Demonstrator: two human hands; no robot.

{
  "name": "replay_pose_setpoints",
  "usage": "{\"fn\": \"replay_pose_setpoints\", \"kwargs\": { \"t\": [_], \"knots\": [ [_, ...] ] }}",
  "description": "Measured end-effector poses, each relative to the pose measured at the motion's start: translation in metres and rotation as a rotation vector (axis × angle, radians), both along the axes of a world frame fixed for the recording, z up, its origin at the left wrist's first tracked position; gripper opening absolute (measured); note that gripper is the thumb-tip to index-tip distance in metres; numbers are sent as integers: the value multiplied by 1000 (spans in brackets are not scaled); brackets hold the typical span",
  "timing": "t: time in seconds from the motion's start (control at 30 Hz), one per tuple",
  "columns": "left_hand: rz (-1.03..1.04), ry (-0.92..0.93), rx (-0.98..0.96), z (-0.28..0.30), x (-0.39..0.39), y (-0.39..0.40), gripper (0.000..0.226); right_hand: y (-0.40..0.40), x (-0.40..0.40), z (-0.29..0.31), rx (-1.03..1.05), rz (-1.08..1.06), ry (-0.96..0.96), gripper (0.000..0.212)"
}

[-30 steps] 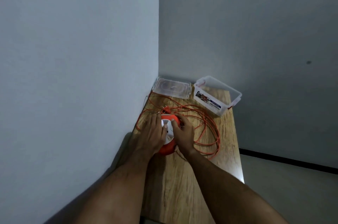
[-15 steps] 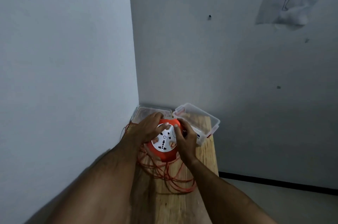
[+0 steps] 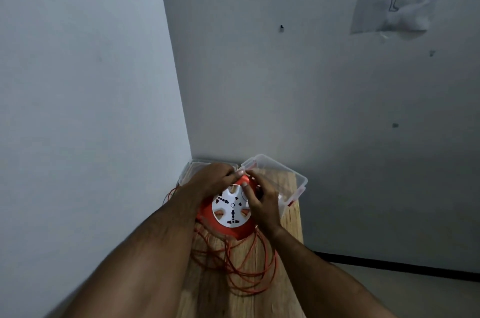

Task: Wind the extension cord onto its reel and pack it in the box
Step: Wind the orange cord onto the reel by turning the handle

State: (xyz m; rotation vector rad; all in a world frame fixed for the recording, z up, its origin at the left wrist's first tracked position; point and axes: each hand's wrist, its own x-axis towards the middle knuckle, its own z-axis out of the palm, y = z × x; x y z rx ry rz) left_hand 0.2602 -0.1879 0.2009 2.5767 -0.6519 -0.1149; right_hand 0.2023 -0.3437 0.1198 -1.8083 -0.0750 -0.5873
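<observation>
An orange reel (image 3: 228, 216) with a white socket face is lifted above the wooden table (image 3: 259, 299), face tilted toward me. My left hand (image 3: 210, 181) grips its upper left rim. On the reel's right side my right hand (image 3: 259, 201) holds on, fingers curled over the top edge. Loose orange cord (image 3: 246, 265) hangs from the reel in loops onto the table. The clear plastic box (image 3: 288, 177) stands open behind the hands, partly hidden by them.
The clear lid (image 3: 192, 167) lies flat in the corner left of the box, mostly behind my left hand. Grey walls close in on the left and at the back. The table's right edge drops to the floor, with a dark baseboard (image 3: 389, 263) beyond.
Both hands have raised the reel off the table and turned its white socket face toward me. The cord now trails down in loops beneath it. My view has tilted upward.
</observation>
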Motion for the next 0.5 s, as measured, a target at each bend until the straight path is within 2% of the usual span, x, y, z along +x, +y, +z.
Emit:
{"fn": "replay_pose_setpoints", "kwargs": {
  "t": [0.1, 0.3, 0.4, 0.5],
  "knots": [
    [-24, -5, -14, -3, 8, 0, 64, -4, 5, 5, 15, -2, -20, 48],
    [-106, -42, -11, -4, 29, -1, 50, -5, 13, 7, -56, -54, -39, 41],
    [-152, -20, -4, -4, 37, 3, 46, 2, 11, 9, -227, -171, -77, 37],
    [-167, -35, 30, -6, 45, 11, 47, 10, 1, 12, -531, -347, -250, 35]
  ]
}}
